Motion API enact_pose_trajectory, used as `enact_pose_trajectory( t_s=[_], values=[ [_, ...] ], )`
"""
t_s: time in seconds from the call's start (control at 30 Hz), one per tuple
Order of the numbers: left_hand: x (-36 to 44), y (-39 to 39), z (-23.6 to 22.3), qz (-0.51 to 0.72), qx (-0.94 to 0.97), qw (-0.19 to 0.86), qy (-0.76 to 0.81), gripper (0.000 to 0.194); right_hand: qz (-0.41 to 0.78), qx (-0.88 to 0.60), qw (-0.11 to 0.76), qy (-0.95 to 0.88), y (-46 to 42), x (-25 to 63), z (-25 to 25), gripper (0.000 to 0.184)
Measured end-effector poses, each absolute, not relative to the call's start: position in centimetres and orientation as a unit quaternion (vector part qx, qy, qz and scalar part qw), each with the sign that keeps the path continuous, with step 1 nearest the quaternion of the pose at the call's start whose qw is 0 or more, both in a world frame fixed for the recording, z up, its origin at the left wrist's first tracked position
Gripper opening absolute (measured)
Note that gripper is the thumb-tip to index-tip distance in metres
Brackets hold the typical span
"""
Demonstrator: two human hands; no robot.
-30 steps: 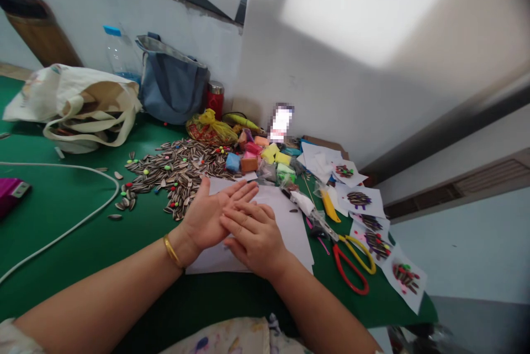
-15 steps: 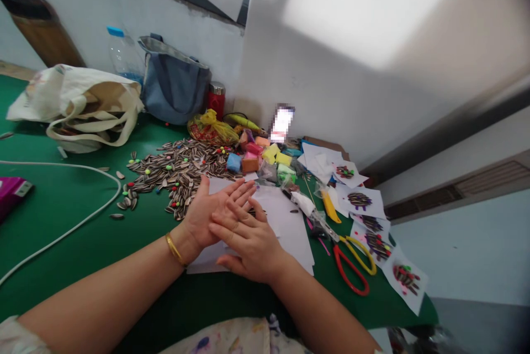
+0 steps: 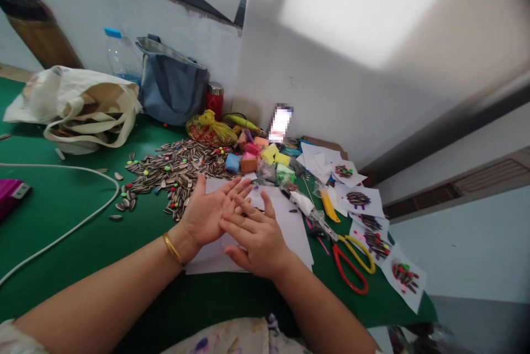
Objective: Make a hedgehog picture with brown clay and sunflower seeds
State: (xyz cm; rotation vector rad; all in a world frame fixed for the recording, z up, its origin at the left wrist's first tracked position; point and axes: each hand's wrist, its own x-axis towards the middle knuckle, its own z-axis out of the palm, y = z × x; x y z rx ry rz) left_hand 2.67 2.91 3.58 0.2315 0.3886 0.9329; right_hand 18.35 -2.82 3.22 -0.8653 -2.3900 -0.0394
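My left hand (image 3: 205, 213) is palm up with its fingers stretched out, a gold bangle (image 3: 174, 248) at its wrist. Across its fingers lies my right hand (image 3: 259, 235), palm down, fingers extended and thumb apart. Whatever may sit between the two palms is hidden. Beneath both hands are white paper sheets (image 3: 290, 232) on the green tabletop (image 3: 83, 199). A heap of striped sunflower seeds (image 3: 182, 163) dotted with small coloured balls spreads just beyond my left hand. Coloured clay blocks (image 3: 249, 165), among them blue, brown and yellow ones, lie behind the paper.
Scissors with red and yellow handles (image 3: 351, 260) rest right of the paper, near a yellow cutter (image 3: 330, 205). Several seed pictures on paper (image 3: 358, 199) line the right edge. A blue bag (image 3: 174, 86), cream tote (image 3: 91, 116), red flask (image 3: 214, 101) and white cable (image 3: 91, 215) are farther left.
My right hand has slid slightly right and back along the left hand's fingers, uncovering more of the left palm. My left hand has shifted a little left.
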Motion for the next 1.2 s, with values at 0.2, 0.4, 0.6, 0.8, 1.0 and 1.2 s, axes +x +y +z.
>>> enact_pose_trajectory(
  t_s=[0.2, 0.4, 0.6, 0.8, 1.0, 1.2],
  values=[
    [2.5, 3.16, 3.65, 0.448, 0.082, 0.872, 0.178, 0.087, -0.037, -0.326, 0.263, -0.907, -2.74, 18.53, 2.71, 0.056],
    [2.58, 3.07, 3.53, 0.452, 0.058, 0.874, 0.167, 0.088, -0.029, -0.302, 0.257, -0.918, -2.66, 18.74, 2.49, 0.052],
    [2.74, 2.88, 3.3, 0.446, 0.059, 0.879, 0.156, 0.088, -0.041, -0.348, 0.26, -0.9, -2.55, 18.75, 2.48, 0.053],
    [2.53, 3.06, 3.22, 0.442, 0.057, 0.88, 0.162, 0.089, -0.041, -0.323, 0.243, -0.914, -2.62, 18.68, 2.45, 0.063],
    [2.51, 3.11, 3.65, 0.462, 0.044, 0.872, 0.155, 0.091, -0.041, -0.334, 0.241, -0.91, -2.64, 18.88, 2.74, 0.055],
    [2.73, 2.98, 3.24, 0.442, 0.045, 0.88, 0.17, 0.085, -0.051, -0.36, 0.243, -0.899, -2.46, 18.77, 2.58, 0.06]
  ],
)
